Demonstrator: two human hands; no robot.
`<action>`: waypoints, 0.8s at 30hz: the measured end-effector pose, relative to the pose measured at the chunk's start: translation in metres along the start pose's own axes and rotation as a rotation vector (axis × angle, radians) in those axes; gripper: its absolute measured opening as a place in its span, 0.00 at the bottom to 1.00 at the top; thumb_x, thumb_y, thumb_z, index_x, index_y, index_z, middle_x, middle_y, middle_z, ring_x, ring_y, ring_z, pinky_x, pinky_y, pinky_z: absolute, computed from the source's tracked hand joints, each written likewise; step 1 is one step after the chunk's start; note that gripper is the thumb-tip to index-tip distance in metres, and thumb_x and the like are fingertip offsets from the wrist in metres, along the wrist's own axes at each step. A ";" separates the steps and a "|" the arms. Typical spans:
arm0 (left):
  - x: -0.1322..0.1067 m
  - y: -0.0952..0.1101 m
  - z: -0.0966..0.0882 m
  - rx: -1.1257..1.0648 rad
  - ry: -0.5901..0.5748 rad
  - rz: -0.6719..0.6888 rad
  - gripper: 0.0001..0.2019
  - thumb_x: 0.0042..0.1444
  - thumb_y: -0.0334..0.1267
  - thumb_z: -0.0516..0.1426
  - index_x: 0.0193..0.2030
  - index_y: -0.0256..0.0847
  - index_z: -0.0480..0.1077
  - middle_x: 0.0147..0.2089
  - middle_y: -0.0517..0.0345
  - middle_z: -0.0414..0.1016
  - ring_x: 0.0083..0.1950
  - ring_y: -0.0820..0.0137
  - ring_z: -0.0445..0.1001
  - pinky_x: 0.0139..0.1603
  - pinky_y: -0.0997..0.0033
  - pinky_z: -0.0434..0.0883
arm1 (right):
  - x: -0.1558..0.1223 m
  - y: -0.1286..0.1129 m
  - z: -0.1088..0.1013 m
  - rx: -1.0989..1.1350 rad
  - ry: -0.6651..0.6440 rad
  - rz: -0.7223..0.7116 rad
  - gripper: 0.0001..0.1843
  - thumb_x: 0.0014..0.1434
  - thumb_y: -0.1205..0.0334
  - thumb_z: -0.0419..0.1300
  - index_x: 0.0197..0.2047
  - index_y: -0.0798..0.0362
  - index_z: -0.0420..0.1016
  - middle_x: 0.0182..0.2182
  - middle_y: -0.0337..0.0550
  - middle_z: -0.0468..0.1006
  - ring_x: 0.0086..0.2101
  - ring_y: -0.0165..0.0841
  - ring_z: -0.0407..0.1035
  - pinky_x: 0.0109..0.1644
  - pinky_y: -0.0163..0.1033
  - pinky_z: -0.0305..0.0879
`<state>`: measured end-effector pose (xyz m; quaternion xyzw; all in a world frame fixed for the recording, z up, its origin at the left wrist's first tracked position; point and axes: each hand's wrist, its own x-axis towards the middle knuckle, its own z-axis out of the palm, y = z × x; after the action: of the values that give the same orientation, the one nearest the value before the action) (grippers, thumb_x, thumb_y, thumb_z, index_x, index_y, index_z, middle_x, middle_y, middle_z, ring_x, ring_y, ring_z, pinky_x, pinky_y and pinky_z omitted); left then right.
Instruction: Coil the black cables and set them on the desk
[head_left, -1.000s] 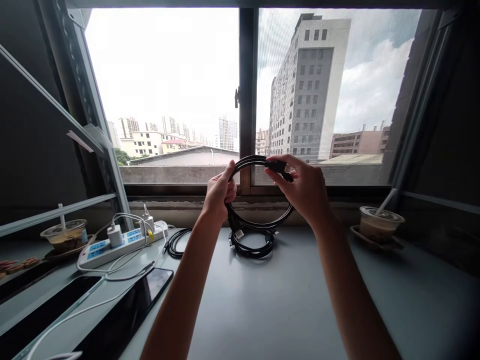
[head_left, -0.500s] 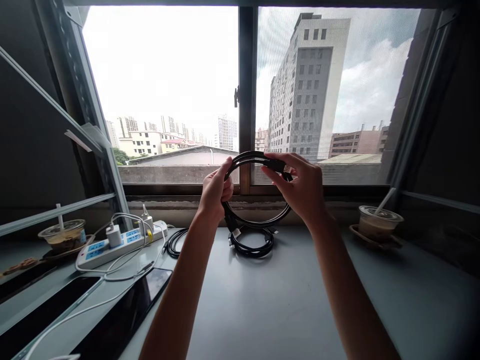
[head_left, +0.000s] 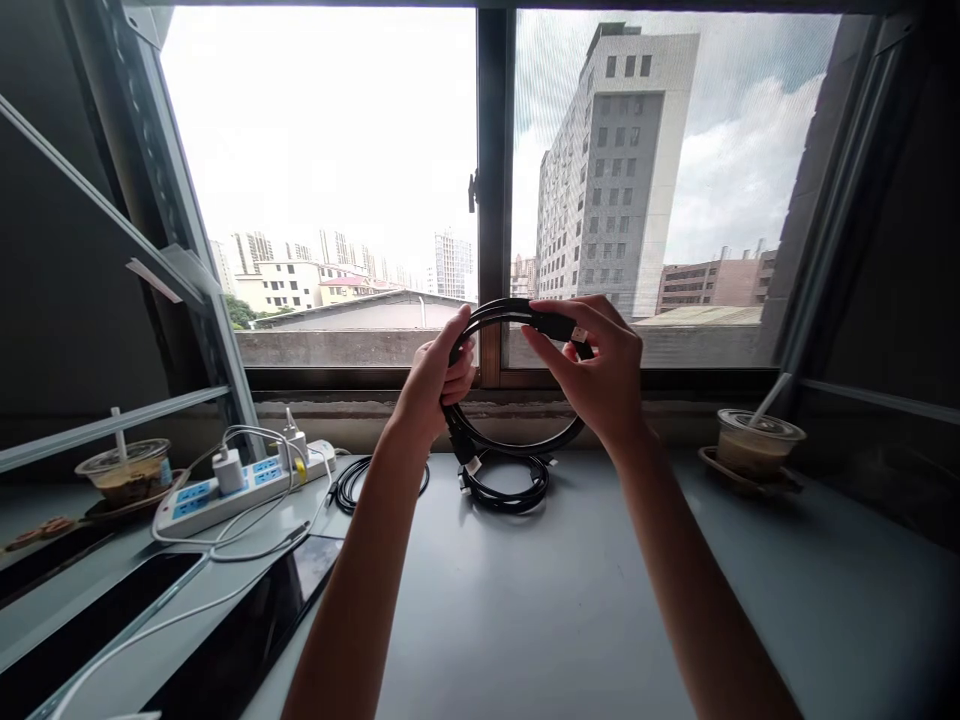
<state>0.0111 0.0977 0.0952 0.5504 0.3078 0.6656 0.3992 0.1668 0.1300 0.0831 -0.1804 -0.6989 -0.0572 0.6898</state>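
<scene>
Both hands hold up a black coiled cable (head_left: 517,444), its loop upright above the table. My left hand (head_left: 439,375) is closed round the left side of the coil, thumb on top. My right hand (head_left: 600,355) pinches the coil at the upper right, beside a black plug with a metal tip (head_left: 580,334) that points right. The cable's other plug (head_left: 466,450) hangs at the lower left of the loop. Just below, a second black coiled cable (head_left: 506,500) lies on the table, and a third coil (head_left: 349,487) is partly hidden behind my left forearm.
To the left stand a white power strip (head_left: 247,492) with chargers and white cords, a drink cup (head_left: 127,470) and dark flat-screened devices (head_left: 255,620). Another cup (head_left: 757,445) is at the right on a saucer. The grey table (head_left: 555,620) meets a window ledge behind.
The plug in my right hand has turned slightly, showing more of its metal tip. My left hand has shifted slightly right along the coil. The things on the table stay put.
</scene>
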 end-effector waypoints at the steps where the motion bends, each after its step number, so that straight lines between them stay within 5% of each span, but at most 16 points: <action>1: 0.000 0.000 -0.001 0.008 -0.019 -0.008 0.21 0.56 0.50 0.54 0.19 0.41 0.54 0.14 0.71 0.39 0.14 0.82 0.39 0.13 0.76 0.35 | 0.000 0.000 0.001 -0.001 -0.001 -0.002 0.10 0.57 0.58 0.61 0.43 0.47 0.74 0.35 0.39 0.70 0.29 0.27 0.63 0.22 0.30 0.61; 5: -0.001 0.004 -0.008 0.060 -0.173 -0.041 0.26 0.53 0.49 0.57 0.16 0.41 0.46 0.16 0.70 0.39 0.15 0.83 0.41 0.13 0.78 0.38 | -0.001 -0.002 0.001 -0.063 0.011 -0.023 0.09 0.58 0.56 0.60 0.43 0.47 0.74 0.37 0.39 0.71 0.32 0.29 0.66 0.23 0.30 0.61; 10: -0.004 0.007 -0.009 0.080 -0.273 -0.068 0.25 0.54 0.43 0.57 0.15 0.40 0.48 0.16 0.68 0.43 0.16 0.83 0.46 0.14 0.81 0.48 | 0.001 0.004 0.000 -0.141 0.084 -0.049 0.08 0.58 0.57 0.60 0.41 0.48 0.73 0.35 0.38 0.73 0.33 0.30 0.67 0.32 0.33 0.64; 14: -0.002 0.001 -0.009 0.231 -0.265 -0.171 0.17 0.54 0.43 0.57 0.19 0.39 0.61 0.17 0.64 0.57 0.21 0.78 0.63 0.25 0.80 0.65 | 0.003 0.014 -0.002 -0.176 0.179 -0.048 0.07 0.59 0.60 0.59 0.41 0.50 0.73 0.35 0.39 0.74 0.33 0.31 0.68 0.34 0.35 0.64; 17: -0.001 -0.005 -0.011 0.401 -0.184 -0.244 0.15 0.52 0.47 0.58 0.25 0.37 0.69 0.24 0.54 0.71 0.26 0.74 0.71 0.26 0.80 0.67 | 0.002 0.020 -0.002 -0.228 0.240 0.003 0.06 0.58 0.60 0.60 0.39 0.50 0.73 0.35 0.40 0.74 0.32 0.32 0.68 0.34 0.35 0.63; 20: 0.002 -0.014 -0.013 0.579 -0.109 -0.331 0.16 0.53 0.49 0.56 0.27 0.35 0.70 0.24 0.51 0.74 0.21 0.71 0.72 0.21 0.78 0.68 | -0.002 0.032 0.004 -0.239 0.273 0.051 0.07 0.56 0.60 0.61 0.39 0.51 0.74 0.33 0.40 0.74 0.30 0.31 0.67 0.35 0.35 0.63; 24: 0.010 -0.033 -0.017 0.648 -0.141 -0.459 0.16 0.59 0.46 0.51 0.27 0.35 0.65 0.22 0.48 0.74 0.18 0.66 0.73 0.22 0.71 0.71 | -0.012 0.058 0.016 -0.232 0.156 0.166 0.09 0.55 0.62 0.62 0.40 0.53 0.76 0.35 0.43 0.75 0.31 0.32 0.68 0.37 0.36 0.64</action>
<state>0.0005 0.1233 0.0687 0.6090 0.5884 0.3884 0.3634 0.1706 0.1876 0.0612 -0.3111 -0.6145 -0.0940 0.7189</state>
